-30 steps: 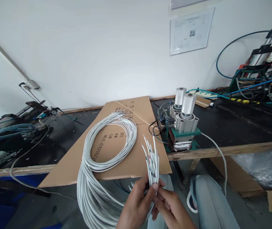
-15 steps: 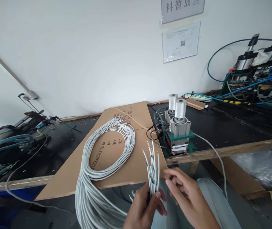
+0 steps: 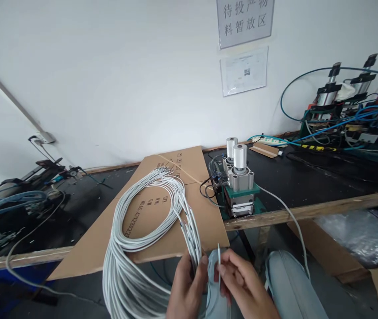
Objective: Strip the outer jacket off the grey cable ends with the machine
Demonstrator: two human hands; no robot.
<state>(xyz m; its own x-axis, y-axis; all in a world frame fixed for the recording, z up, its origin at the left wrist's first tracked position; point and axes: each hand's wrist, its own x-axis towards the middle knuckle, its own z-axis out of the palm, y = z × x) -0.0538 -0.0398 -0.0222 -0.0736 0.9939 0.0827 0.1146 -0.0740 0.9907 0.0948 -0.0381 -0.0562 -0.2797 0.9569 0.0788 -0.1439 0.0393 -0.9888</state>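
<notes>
My left hand [image 3: 187, 289] is closed round a bunch of grey-white cable ends [image 3: 189, 226] that fan up and to the left from its fingers. My right hand [image 3: 240, 283] pinches one single cable end [image 3: 218, 259], held upright just right of the bunch. The cables belong to a large coil of grey-white cable [image 3: 142, 230] that lies on a flattened cardboard box [image 3: 162, 221] and hangs over the table's front edge towards my lap.
A small pneumatic press [image 3: 238, 181] with two silver cylinders stands on the black workbench [image 3: 308, 177] at the cardboard's right edge. More machinery with blue hoses [image 3: 345, 110] fills the back right. Tangled hoses and equipment [image 3: 13, 204] lie at left. My jeans-clad knees [image 3: 288, 283] are below.
The bunch in my left hand has tilted left and sunk lower. My right hand, empty half a second ago, now pinches one cable end apart from the bunch. The view has risen.
</notes>
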